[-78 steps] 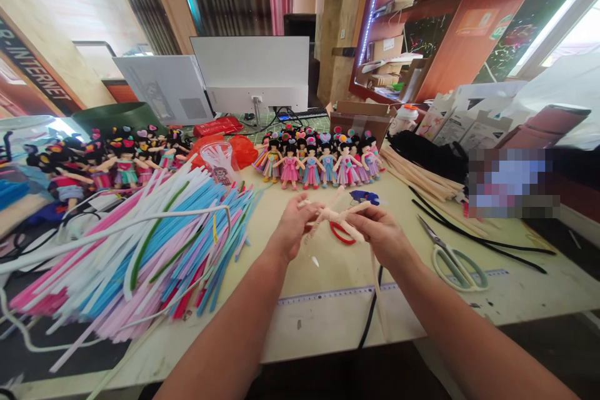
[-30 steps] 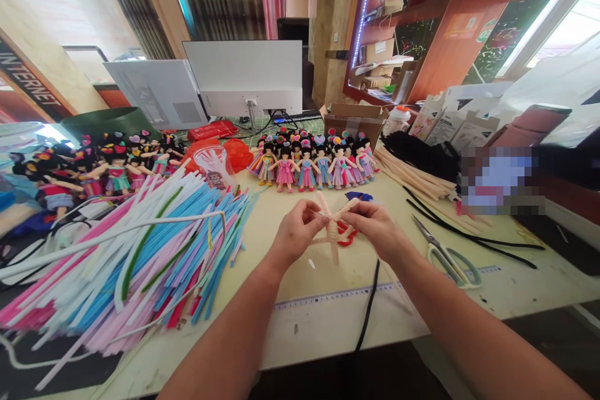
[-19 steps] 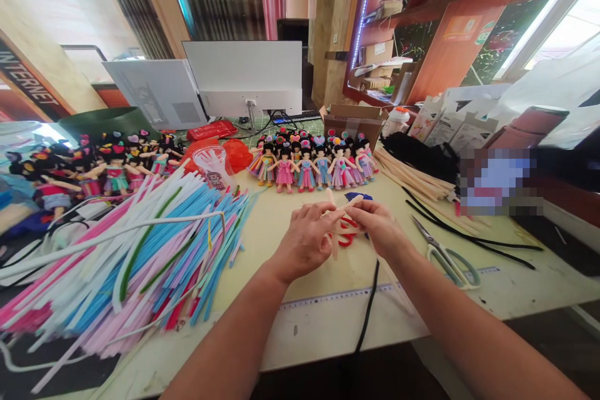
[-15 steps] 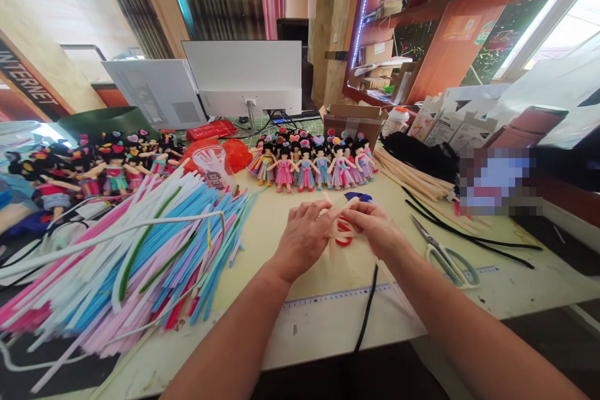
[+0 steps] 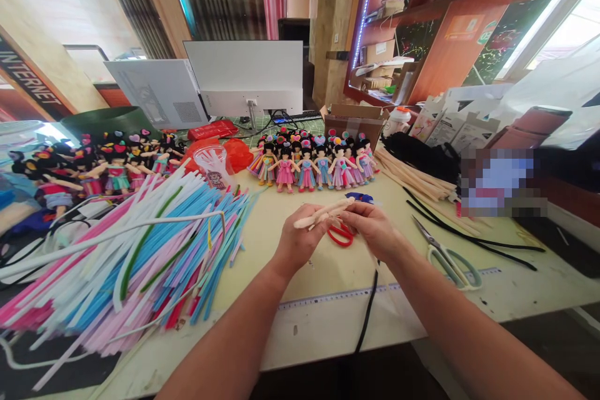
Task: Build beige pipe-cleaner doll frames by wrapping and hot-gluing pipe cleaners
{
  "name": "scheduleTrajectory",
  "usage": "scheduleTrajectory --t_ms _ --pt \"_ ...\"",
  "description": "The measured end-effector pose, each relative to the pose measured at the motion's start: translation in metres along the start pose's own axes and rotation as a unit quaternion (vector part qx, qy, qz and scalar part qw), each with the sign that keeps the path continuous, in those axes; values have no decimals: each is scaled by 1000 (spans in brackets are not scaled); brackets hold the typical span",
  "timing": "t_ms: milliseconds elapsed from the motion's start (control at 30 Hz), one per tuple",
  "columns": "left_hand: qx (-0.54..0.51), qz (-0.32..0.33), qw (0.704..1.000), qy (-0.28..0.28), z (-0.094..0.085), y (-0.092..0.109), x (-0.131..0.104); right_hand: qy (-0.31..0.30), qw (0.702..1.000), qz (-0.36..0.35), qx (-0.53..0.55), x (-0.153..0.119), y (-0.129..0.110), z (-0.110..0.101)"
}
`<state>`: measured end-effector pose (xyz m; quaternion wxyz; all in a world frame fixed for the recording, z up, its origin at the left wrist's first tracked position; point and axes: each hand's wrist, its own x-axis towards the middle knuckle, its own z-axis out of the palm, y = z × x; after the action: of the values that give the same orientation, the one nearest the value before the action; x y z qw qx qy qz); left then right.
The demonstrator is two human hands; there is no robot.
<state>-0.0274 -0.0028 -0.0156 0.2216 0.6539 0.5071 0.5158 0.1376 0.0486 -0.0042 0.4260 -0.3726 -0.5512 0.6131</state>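
Observation:
Between my two hands, above the middle of the table, is a twisted, folded beige pipe cleaner (image 5: 323, 215). My left hand (image 5: 296, 242) is closed around its left part, and the thicker end lies across the fingers. My right hand (image 5: 376, 232) pinches the other end between thumb and fingertips. A pale strand hangs faintly below the right hand. Just under the hands are the red handles (image 5: 340, 236) of a tool whose other end is hidden. A dark blue object (image 5: 360, 198) lies beyond my right fingers.
Colourful pipe cleaners (image 5: 159, 250) are heaped on the left. Finished dolls (image 5: 307, 169) stand in rows behind the hands, with more dolls (image 5: 117, 169) at far left. Scissors (image 5: 452, 260), black pipe cleaners (image 5: 473, 237) and beige ones (image 5: 417, 175) lie right. A ruler strip (image 5: 323, 299) runs along the front.
My left hand has turned, so the beige pipe cleaner now lies visible across its fingers. The right hand stays in nearly the same place, still pinching. The red handles show more clearly.

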Motion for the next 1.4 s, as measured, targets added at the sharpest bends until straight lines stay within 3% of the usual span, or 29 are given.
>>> scheduleTrajectory --t_ms 233,367,533,767,933,1033,1133,1200,1267,1333,1400 --pt "-202 -146 968 -39 -2 1 5 24 1000 -8 -3 -2 -2 5" --pt "-280 -187 940 -60 -1 0 5 28 999 -7 19 -4 -2 7" --pt "-351 -230 904 -82 0 5 6 -11 997 34 71 -6 -2 7" --pt "-414 -260 866 -104 0 8 4 -40 995 13 86 -10 -3 7" --pt "-406 -271 864 -126 1 3 4 -23 995 -5 96 -11 -1 11" --pt "-345 -275 894 -71 1 -2 6 34 993 18 110 -7 0 9" --pt "-203 -232 948 81 -3 -7 8 76 988 41 126 -3 1 6" --pt "-78 -147 975 149 -5 -8 7 83 986 44 135 0 2 4" --pt "42 -32 987 149 -5 -6 4 89 985 49 139 1 4 4" --pt "131 67 983 107 -3 -2 0 90 985 50 141 1 7 6" --pt "187 112 974 61 1 0 -3 81 986 44 141 0 10 10"
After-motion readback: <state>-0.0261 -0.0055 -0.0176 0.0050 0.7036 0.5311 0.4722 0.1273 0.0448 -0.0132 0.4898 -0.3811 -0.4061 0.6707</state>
